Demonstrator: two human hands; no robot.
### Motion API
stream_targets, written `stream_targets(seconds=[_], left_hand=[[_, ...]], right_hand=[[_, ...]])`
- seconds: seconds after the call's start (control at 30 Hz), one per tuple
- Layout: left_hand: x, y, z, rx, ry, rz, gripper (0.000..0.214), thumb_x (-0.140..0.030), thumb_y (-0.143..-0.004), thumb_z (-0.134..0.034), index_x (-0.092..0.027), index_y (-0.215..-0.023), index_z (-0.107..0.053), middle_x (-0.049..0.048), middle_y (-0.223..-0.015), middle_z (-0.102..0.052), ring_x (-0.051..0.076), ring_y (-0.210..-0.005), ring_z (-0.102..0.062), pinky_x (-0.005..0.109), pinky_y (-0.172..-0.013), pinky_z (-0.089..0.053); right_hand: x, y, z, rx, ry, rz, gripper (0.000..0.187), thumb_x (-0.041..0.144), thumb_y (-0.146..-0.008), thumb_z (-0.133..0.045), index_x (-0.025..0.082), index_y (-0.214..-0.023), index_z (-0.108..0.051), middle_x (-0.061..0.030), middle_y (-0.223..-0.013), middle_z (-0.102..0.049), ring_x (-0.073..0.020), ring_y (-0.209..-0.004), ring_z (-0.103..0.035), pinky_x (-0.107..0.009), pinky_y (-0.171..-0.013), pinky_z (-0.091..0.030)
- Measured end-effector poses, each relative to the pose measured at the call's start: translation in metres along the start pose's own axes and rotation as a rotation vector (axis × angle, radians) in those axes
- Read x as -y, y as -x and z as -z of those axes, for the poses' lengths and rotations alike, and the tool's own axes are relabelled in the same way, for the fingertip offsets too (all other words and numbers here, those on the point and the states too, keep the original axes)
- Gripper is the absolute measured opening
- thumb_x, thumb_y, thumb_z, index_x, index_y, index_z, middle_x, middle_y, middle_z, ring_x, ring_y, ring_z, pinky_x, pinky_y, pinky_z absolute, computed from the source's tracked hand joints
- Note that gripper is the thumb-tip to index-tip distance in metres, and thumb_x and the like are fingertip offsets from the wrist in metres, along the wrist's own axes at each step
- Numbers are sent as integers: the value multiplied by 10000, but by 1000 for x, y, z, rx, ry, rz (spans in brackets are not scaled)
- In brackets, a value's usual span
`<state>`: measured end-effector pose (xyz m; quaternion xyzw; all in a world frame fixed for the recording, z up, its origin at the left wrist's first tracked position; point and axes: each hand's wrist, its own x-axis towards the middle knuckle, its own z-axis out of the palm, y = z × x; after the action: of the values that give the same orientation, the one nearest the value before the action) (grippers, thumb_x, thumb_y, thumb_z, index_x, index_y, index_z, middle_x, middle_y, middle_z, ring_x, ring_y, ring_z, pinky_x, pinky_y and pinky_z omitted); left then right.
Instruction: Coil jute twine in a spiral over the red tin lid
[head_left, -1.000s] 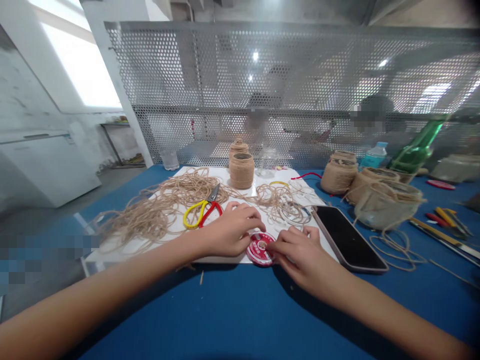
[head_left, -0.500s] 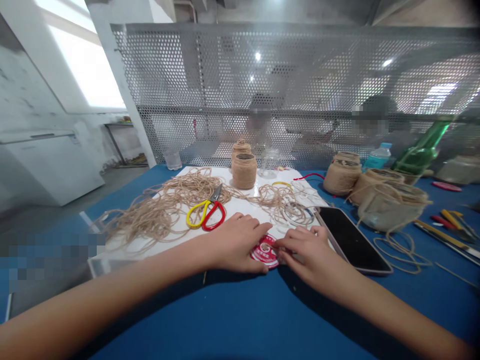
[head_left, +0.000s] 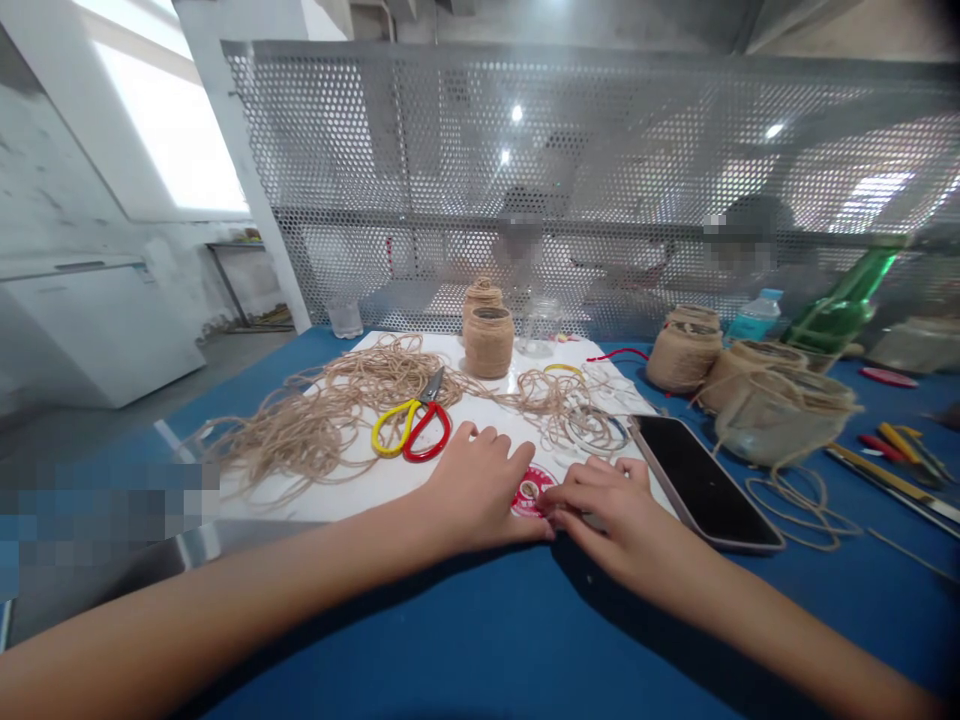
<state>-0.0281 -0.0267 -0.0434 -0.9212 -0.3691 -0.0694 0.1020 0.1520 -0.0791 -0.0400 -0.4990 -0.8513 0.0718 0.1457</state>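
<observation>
Right now the left hand lies palm-down over the left part of a red round printed disc, fingers draped across its top and thumb along its near edge, clamping it in place. That disc sits at the near right edge of a white rectangular board on the blue table top, between the two hands. The right hand touches the disc's right edge with bunched fingertips; whether they pinch anything is too small to tell. Just right of it lies a black flat phone. Beyond the left hand, on the board, lie scissors with yellow and red handles beside a loose tangle of tan jute twine. Farther off stands a twine-wrapped round jar, and far right a green glass bottle leans.
</observation>
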Motion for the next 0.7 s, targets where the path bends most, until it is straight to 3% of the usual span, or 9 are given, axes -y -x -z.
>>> stream_targets(seconds=[0.17, 0.37, 0.47, 0.57, 0.7], left_hand=[[1, 0, 0, -4, 7, -19, 738, -767, -697, -482, -158, -1109, -545, 129, -918, -633, 317, -901, -543, 485, -822, -361], [4, 4, 5, -72, 60, -38, 737, -827, -686, -394, -185, -987, -596, 111, -948, -612, 297, -899, -530, 493, -853, -338], [7, 6, 9, -70, 103, -21, 560, -699, -799, -415, -196, -949, -610, 100, -950, -611, 277, -903, -542, 467, -845, -354], [11, 6, 10, -29, 144, -8, 357, -467, -899, -413, -187, -1042, -583, 96, -938, -632, 266, -912, -573, 436, -824, -386], [17, 5, 7, 47, 210, -16, 283, -266, -894, -404, -169, -1128, -529, 98, -970, -656, 260, -917, -609, 378, -755, -439]], right_hand=[[-4, -2, -4, -8, 79, 28, 188, 197, -910, -443, 241, -878, -623, -3, -817, -563, -172, -835, -475, -361, -727, -195], [-7, -2, -6, -9, 93, 30, 201, 194, -924, -420, 237, -896, -614, -8, -826, -555, -177, -843, -470, -360, -737, -196], [-6, -2, -5, -19, 92, 30, 213, 179, -922, -418, 229, -882, -621, -12, -818, -556, -172, -835, -472, -354, -728, -197], [-5, -3, -6, -29, 101, 41, 225, 181, -928, -406, 222, -877, -621, -14, -810, -557, -166, -825, -471, -351, -722, -198], [-6, -4, -7, -49, 123, 50, 207, 192, -925, -419, 223, -880, -619, -10, -801, -551, -164, -819, -477, -342, -712, -196]])
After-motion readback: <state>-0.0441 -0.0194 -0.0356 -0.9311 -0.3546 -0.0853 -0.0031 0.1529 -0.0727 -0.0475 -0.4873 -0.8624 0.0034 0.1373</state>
